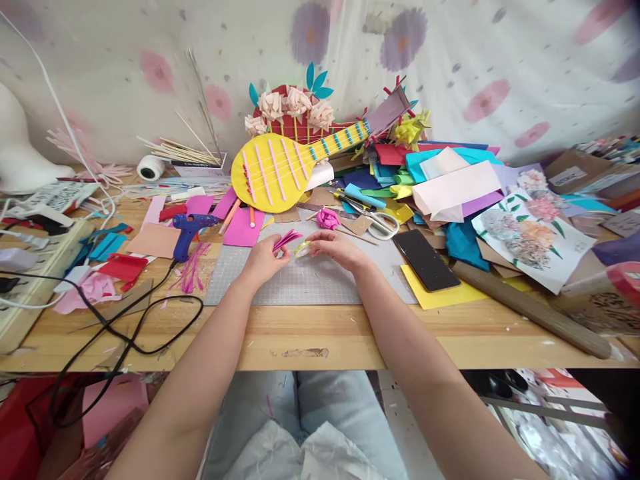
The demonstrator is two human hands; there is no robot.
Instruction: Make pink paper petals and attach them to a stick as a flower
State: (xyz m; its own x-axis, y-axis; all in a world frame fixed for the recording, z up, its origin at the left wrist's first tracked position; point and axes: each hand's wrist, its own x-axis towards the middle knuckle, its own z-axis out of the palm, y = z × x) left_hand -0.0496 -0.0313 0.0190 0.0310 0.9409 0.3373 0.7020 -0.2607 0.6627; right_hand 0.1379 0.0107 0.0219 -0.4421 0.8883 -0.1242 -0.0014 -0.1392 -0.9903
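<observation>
Over grey mat: magenta paper strips, narrow, fanned; yellowish ring.

Slightly fanned magenta strips slant up rightward beside a small yellowish ring, over a grey mat.

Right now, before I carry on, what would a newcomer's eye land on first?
Probably the big yellow lute-shaped craft, tilted at back centre, with pale pink flowers behind it. Then, over the grey mat, the left hand holding bright pink pieces and the right hand at a small yellowish item. The blue glue gun stands out left of the mat.
</observation>
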